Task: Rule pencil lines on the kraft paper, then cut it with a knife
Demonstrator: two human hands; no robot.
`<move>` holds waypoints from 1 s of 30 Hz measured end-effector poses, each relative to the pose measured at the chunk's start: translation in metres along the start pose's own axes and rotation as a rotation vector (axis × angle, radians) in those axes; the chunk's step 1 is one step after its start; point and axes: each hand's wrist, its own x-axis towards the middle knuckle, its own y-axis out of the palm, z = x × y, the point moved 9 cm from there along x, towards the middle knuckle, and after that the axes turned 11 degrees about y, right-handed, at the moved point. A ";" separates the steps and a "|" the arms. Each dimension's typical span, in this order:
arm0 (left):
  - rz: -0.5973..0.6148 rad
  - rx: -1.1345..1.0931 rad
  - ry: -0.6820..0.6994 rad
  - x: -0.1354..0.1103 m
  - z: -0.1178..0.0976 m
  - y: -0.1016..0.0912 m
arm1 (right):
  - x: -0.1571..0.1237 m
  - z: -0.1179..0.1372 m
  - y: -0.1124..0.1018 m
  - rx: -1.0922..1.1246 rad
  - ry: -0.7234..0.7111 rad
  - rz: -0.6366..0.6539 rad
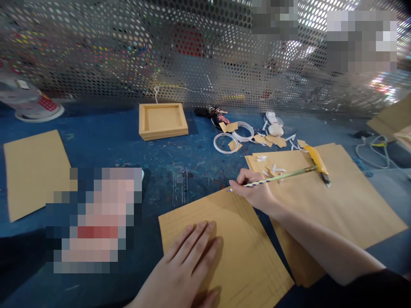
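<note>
A sheet of brown kraft paper lies before me, with faint pencil lines along its edges. My left hand rests flat on it, fingers stretched out and holding nothing. At the sheet's top corner, my right hand grips a pencil with a pale green patterned barrel, its tip on or close to the paper. Beyond that hand, more brown sheets are stacked on the right. A yellow utility knife lies across them, near the pencil's far end, among small white and brown scraps.
A shallow wooden box stands at the back. Rolls of tape, keys and paper scraps lie right of it. Another brown sheet is at left, below a clear plastic cup. A transparent ruler lies mid-table. Perforated metal borders the blue table.
</note>
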 end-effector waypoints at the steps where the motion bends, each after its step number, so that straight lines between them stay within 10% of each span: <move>1: -0.002 -0.003 0.001 0.000 0.000 0.000 | 0.000 0.001 -0.001 -0.008 -0.003 -0.008; 30: -0.003 0.032 0.005 0.000 0.001 -0.001 | 0.001 -0.001 -0.003 0.026 -0.014 -0.037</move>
